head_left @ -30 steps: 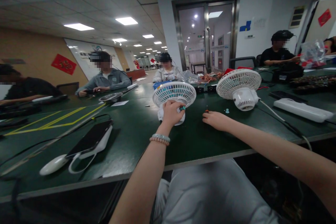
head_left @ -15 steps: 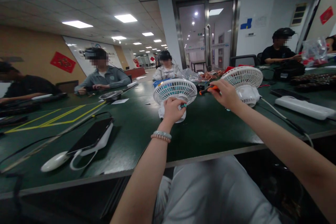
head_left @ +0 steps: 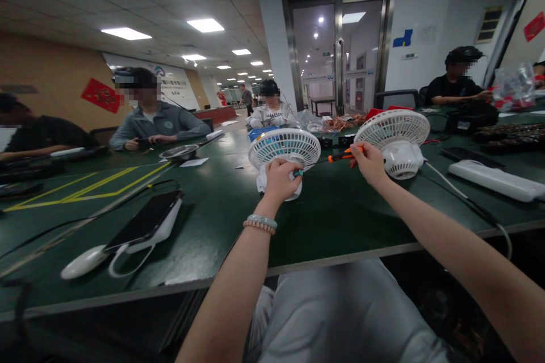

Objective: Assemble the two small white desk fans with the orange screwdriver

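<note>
A small white fan (head_left: pixel 272 147) stands on the green table, its slatted round cage tilted up. My left hand (head_left: pixel 283 180) is closed at the back of the cage, on the fan's body. A small teal piece (head_left: pixel 298 173) shows by its fingertips; I cannot make out what it is. My right hand (head_left: pixel 369 163) grips an orange and black screwdriver (head_left: pixel 340 156) by the end of its handle. The thin shaft points left, at the fan beside my left hand. Just behind my right hand is a second white fan (head_left: pixel 402 153) with a cable.
On the left lies a phone (head_left: pixel 147 218) on a white power bank, with a white mouse-like object (head_left: pixel 83 262). A white power strip (head_left: pixel 496 180) is on the right. Farther back are a metal bowl (head_left: pixel 179 152) and copper-coloured wires (head_left: pixel 343 122). Several people sit around the table.
My right hand has moved slightly right and down, and the screwdriver now points left with its shaft showing. My left hand stays on the fan.
</note>
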`<move>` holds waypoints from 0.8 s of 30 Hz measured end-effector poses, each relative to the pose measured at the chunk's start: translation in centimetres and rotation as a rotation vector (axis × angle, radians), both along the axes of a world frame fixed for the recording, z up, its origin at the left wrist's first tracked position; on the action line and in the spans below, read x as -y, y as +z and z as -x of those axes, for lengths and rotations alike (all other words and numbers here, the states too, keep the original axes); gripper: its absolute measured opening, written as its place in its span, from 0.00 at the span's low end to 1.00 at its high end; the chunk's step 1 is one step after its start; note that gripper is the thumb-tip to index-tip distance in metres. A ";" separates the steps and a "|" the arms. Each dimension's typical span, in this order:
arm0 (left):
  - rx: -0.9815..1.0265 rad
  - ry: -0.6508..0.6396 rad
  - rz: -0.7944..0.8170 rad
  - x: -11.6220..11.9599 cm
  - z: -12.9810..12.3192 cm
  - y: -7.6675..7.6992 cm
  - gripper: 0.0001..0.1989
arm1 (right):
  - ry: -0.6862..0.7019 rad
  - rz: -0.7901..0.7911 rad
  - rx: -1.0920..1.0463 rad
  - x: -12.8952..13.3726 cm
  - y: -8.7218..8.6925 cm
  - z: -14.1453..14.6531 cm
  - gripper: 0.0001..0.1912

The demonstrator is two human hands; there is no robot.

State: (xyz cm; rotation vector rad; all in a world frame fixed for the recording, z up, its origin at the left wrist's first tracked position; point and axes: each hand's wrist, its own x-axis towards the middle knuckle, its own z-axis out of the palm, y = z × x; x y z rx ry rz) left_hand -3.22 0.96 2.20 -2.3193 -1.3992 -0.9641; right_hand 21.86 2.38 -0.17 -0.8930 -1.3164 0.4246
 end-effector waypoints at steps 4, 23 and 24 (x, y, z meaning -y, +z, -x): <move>0.001 0.000 0.002 0.1 -0.1 0.1 0.11 | -0.006 -0.010 0.063 0.9 0.2 0.1 0.17; -0.004 -0.023 -0.030 -0.3 0.2 -0.1 0.10 | 0.008 -0.010 0.085 1.2 -0.1 0.3 0.17; -0.005 -0.024 -0.031 -0.3 0.2 -0.1 0.10 | 0.012 -0.013 0.082 1.2 0.0 0.3 0.17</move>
